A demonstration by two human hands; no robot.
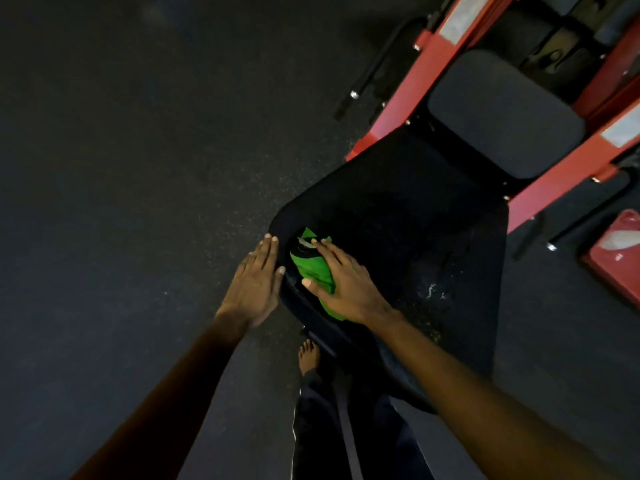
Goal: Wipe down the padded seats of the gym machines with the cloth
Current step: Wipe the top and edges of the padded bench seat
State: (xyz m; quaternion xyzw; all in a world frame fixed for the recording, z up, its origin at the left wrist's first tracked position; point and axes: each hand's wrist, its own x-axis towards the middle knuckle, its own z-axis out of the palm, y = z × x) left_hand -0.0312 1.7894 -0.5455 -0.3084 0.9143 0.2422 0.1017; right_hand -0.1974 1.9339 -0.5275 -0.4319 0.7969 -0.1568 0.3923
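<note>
A black padded seat (391, 216) of a red-framed gym machine fills the middle of the head view. A green cloth (310, 266) lies on its near left corner. My right hand (341, 282) presses flat on the cloth with straight fingers. My left hand (256, 282) rests with straight fingers against the seat's left edge, beside the cloth. The seat's right part shows wet streaks (433, 292).
A smaller dark grey pad (502, 112) sits beyond the seat between red frame bars (412, 84). Black handle bars (374, 67) stick out at upper middle. A red object (616, 254) stands at the right edge. Dark rubber floor (138, 168) spreads left. My bare foot (308, 355) stands below the seat.
</note>
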